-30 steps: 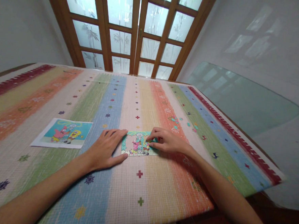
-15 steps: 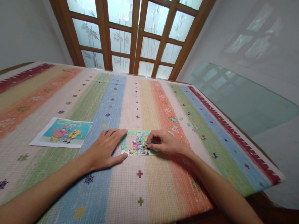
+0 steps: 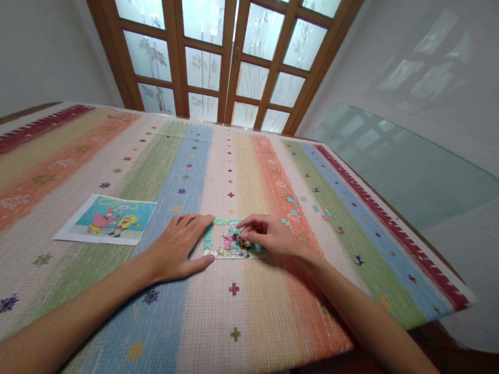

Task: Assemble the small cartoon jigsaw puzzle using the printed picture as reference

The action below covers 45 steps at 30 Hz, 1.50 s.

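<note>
- The right hand (image 3: 271, 237) has slid left over the puzzle (image 3: 222, 249), fingertips pinched; I cannot tell if it holds anything.
- The left hand (image 3: 179, 249) lies open, touching it.

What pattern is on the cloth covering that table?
The tablecloth has broad stripes of orange, green, blue and cream, dotted with small crosses; head view.
</note>
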Available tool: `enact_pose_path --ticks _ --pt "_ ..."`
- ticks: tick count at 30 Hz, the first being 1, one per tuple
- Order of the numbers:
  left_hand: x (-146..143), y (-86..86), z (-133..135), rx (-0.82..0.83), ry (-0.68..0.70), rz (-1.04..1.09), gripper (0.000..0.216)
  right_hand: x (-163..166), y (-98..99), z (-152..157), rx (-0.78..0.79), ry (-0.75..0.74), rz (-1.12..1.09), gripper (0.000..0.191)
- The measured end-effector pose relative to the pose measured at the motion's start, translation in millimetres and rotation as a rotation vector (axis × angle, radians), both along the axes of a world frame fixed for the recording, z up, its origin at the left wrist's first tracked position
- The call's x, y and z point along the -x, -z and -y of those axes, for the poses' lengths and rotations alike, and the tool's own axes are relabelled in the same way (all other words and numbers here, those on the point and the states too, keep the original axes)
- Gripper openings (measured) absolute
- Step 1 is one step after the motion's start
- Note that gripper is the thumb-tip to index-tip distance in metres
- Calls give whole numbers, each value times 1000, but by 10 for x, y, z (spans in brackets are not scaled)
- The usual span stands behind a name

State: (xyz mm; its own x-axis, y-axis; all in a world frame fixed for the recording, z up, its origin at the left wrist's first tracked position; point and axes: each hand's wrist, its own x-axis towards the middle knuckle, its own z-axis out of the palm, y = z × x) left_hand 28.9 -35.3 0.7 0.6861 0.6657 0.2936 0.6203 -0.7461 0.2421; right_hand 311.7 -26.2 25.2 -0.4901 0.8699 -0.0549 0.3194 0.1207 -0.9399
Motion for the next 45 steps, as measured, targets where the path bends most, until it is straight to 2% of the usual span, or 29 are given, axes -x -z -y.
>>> enact_pose_path --ticks 4,10,20,27,37,45 --pt "6 -3 0 2 -1 -4 64 101 8 -38 -10 64 -33 24" --pt "4 -4 0 14 -9 5 65 283 -25 -104 -130 140 87 11" --pt "2 -7 6 27 -8 3 64 375 -35 -152 -351 126 386 8" --pt "-5 -10 1 22 -8 -4 64 369 -44 -158 -451 91 508 5" --pt "-9 -19 -1 25 -10 18 64 383 -125 -27 -625 -23 768 18" --pt "-5 -7 -4 21 -7 24 64 297 -38 -89 -683 -57 647 14"
